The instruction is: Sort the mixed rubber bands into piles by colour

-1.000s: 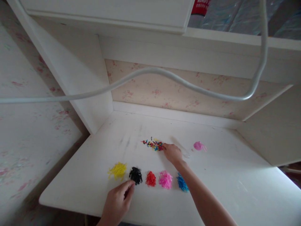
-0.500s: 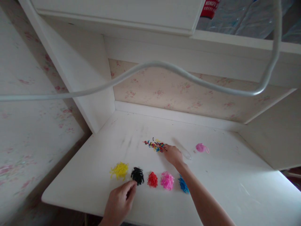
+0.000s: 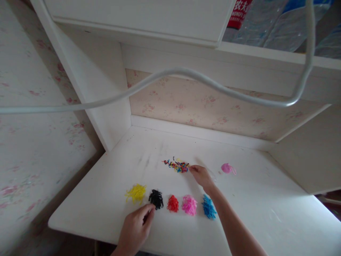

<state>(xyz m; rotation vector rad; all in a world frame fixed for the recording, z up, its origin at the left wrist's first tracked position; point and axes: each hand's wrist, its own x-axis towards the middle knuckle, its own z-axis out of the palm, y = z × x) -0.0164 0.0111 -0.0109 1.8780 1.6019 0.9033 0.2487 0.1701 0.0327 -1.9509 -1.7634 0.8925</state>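
A loose heap of mixed-colour rubber bands lies in the middle of the white desk. At the heap's right edge is my right hand, its fingertips pinched together; whatever may be between them is too small to make out. My left hand rests closed at the near side of a pile of black rubber bands, and its grip is hidden. In the same row are piles of yellow bands, red bands, pink bands and blue bands.
A pink item with a loop sits to the right of the heap. Beyond my right hand lies something clear and hard to make out. A white cable crosses the upper view. Plastic bottles stand on the shelf above the desk.
My right hand has drawn back slightly to the right from the mixed heap, and the blue pile is now uncovered by the forearm. My left hand stays by the black pile.
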